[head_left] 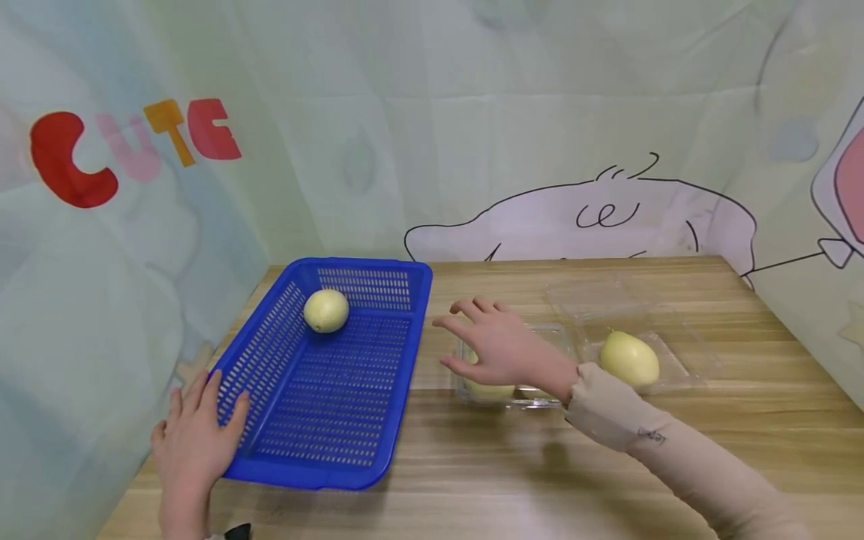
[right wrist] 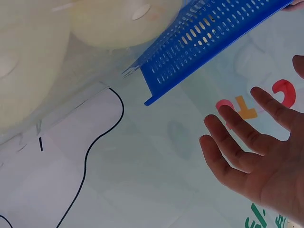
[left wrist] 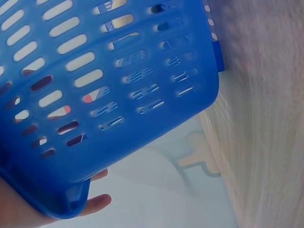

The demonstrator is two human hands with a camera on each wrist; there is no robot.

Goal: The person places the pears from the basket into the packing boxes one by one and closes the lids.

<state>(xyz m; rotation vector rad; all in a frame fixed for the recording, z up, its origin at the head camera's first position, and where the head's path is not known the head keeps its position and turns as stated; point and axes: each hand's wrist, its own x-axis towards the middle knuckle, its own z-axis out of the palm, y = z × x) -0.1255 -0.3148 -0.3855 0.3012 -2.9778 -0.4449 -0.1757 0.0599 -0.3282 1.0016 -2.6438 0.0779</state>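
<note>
A blue perforated plastic basket [head_left: 351,375] stands on the left of the table, with one pale yellow melon-like fruit [head_left: 327,310] in its far left corner. My left hand [head_left: 196,435] rests on its near left rim, fingers spread and fairly straight. Above a clear plastic box [head_left: 560,345] hovers my right hand [head_left: 502,349], fingers apart and nothing in them. Pale fruit [head_left: 489,391] shows in that box, partly hidden by the hand; the right wrist view shows two fruits [right wrist: 118,23] through clear plastic. Another such fruit [head_left: 629,360] sits in an opened clear container [head_left: 675,356] at right.
The wooden table [head_left: 432,487] meets printed fabric walls [head_left: 351,172] at the back and sides. A raised clear lid [head_left: 601,296] stands behind the right-hand fruit. Between basket and boxes runs a strip of bare table.
</note>
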